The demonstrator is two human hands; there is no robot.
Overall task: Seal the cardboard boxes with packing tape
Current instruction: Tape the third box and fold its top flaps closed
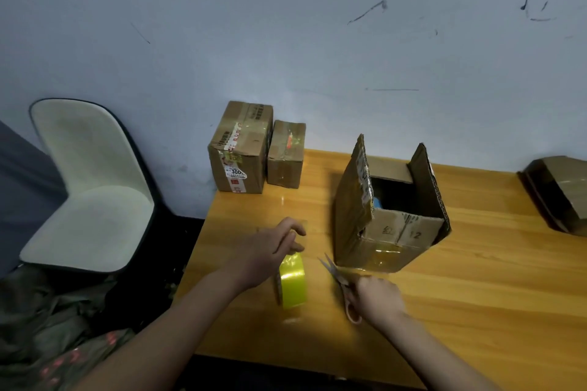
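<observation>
So the big orange-brown wooden table (pixel 476 279) carries pretty much everything here. Off its left edge sits a cream moulded chair with a dark rim (pixel 92 194), right by the scuffed pale blue wall (pixel 286 25).

Biggest thing on the surface is the open brown cardboard box (pixel 384 219), roughly mid-table, two long flaps sticking straight up, near flap folded down, with shiny clear tape already across its lower front face. At the back left corner there's a taller sealed cardboard box with printed labels (pixel 238 149), and a smaller sealed cardboard box (pixel 286 154) touching its right side. Over at the right edge, a flattened-looking brown carton (pixel 559 194) is cut off by the frame.

Near the front edge stands the roll of yellow-green packing tape (pixel 292 282), up on its rim, left of the open box and apart from it. The left hand (pixel 270 251) is over the top of the roll, fingers curled, thumb and fingertips pinching up at the top where the tape end would be; can't really make out the loose end itself.

The right hand (pixel 378 298) grips the steel scissors with pale handles (pixel 341 286), fingers wrapped round the handle loops. Blades are parted a bit and point up toward the box's front left corner, tips just short of the taped face, just right of the roll.
</observation>
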